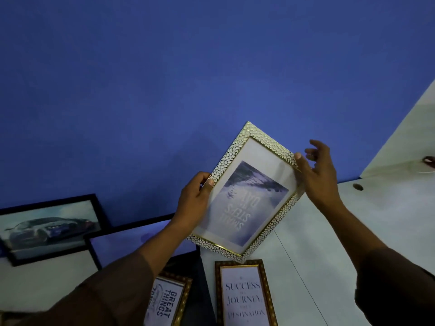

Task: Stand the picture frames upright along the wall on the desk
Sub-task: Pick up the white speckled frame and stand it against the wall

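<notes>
A black frame with a car picture (48, 228) stands at the far left, leaning back against the blue wall (164, 78) with its lower edge on the white desk (353, 231). Just right of it a second black frame (131, 241) also stands along the wall, its glass reflecting blue, partly hidden by the person's left forearm.

Nearer the camera than the wall, a brown and gold frame reading "GREAT THINGS" (168, 301) lies flat beside a dark gap in the desk surface, its left part covered by the left sleeve (101, 295).

The left hand (194, 203) grips the left edge of the white pebble-patterned frame (247, 189), thumb on the front and fingers curled behind it. This frame is held in the air in front of the wall, clear of the desk, tilted, with its print upside down.

Below it, further from the wall, another brown and gold frame reading "SUCCESS JOURNEY" (246, 295) lies flat on the desk.

The right hand (317, 170) touches the pebble frame's upper right corner with its thumb tip; the other fingers are spread and loosely bent, holding nothing.

Far right, a round hole (357, 187) shows in the desk beside a white side panel (400, 137).
</notes>
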A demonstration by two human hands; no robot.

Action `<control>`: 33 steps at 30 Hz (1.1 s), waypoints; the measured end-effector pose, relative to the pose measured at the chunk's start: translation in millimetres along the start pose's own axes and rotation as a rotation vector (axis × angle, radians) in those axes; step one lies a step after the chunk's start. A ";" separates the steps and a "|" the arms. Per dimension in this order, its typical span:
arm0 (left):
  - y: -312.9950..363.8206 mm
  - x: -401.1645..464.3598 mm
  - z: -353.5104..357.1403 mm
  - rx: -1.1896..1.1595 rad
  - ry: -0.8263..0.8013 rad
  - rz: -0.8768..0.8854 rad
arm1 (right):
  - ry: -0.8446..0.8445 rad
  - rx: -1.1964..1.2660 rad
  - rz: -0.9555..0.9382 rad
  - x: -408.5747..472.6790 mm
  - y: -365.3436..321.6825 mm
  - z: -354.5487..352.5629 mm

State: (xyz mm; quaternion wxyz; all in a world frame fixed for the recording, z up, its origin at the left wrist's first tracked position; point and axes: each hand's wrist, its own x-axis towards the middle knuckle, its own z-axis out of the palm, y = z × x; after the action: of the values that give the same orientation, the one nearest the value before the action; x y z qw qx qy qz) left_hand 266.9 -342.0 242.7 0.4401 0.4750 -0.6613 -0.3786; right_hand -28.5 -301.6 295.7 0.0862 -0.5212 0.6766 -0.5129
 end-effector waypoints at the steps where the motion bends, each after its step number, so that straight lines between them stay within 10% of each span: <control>1: 0.9 1.5 3.6 0.028 -0.004 0.011 | -0.074 -0.020 -0.038 6.1 -0.3 1.0; 5: 8.4 9.0 26.6 0.103 -0.003 0.025 | -0.316 -0.085 -0.130 32.0 6.8 2.2; 16: -3.7 -7.2 87.3 0.010 0.557 -0.192 | -0.125 0.240 0.207 75.8 81.4 -4.1; 25: -17.4 -30.7 155.2 -0.451 0.341 -0.583 | 0.056 0.647 0.548 80.8 82.0 18.0; 33: -8.6 5.1 130.3 -0.823 0.332 -0.312 | -0.084 1.005 0.668 62.6 85.8 52.3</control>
State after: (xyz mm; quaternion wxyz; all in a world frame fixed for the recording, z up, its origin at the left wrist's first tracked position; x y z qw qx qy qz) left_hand 145.9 -338.4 193.5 0.6295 0.4090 -0.2975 -0.5898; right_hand -75.0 -388.8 230.6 0.5052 -0.1957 0.4744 -0.6938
